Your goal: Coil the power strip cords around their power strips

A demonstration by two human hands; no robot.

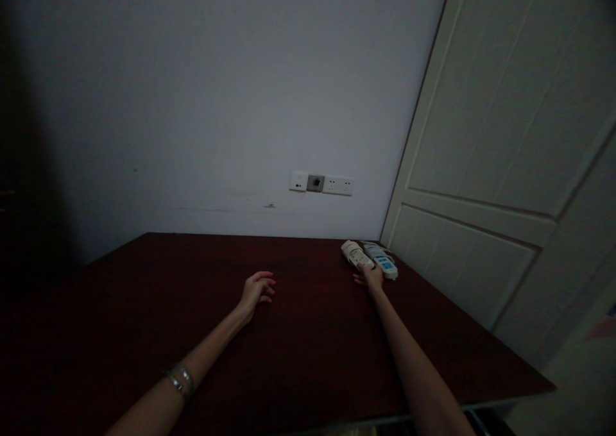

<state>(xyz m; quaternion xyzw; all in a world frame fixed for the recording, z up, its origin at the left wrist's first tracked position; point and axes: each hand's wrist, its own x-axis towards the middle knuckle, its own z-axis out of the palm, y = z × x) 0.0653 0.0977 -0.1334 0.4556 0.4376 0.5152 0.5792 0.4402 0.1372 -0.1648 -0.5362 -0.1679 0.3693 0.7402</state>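
Two power strips lie side by side at the far right of the dark red table (308,346). One is cream (357,254), with its cable wound round its far end. Beside it to the right is a white one with blue socket panels (386,266), also with a bundled cable. My right hand (371,278) grips the near end of the cream strip, its thumb over the end and other fingers at the left side. Over the table's middle, my left hand (257,293) is empty, its fingers loosely bent and apart. Bracelets circle my left wrist.
Low on the wall behind the table are a white outlet plate (298,181), a grey socket plate (316,183) and a double white socket (338,185). A pale panelled door (481,231) stands close along the table's right edge.
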